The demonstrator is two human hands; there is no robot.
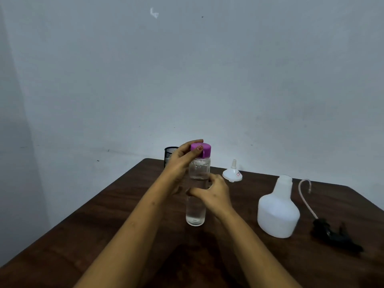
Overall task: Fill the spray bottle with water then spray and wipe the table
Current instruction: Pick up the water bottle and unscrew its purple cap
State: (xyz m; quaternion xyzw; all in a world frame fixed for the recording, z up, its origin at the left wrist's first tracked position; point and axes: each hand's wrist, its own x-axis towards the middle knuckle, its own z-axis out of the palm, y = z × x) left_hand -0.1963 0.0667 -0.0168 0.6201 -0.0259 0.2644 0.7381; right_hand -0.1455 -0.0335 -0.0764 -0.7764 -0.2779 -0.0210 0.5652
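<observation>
While upright, one water bottle [196, 212], left hand [180, 162] and right hand [214, 193] curled round it; one spray bottle [277, 213]

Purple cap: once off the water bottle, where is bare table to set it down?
Widest bare patch of the table: left of the water bottle, in front of the mesh cup. A narrower one lies between water bottle and spray bottle, in front of the funnel. The right side is crowded: the trigger head lies beside the spray bottle.
</observation>
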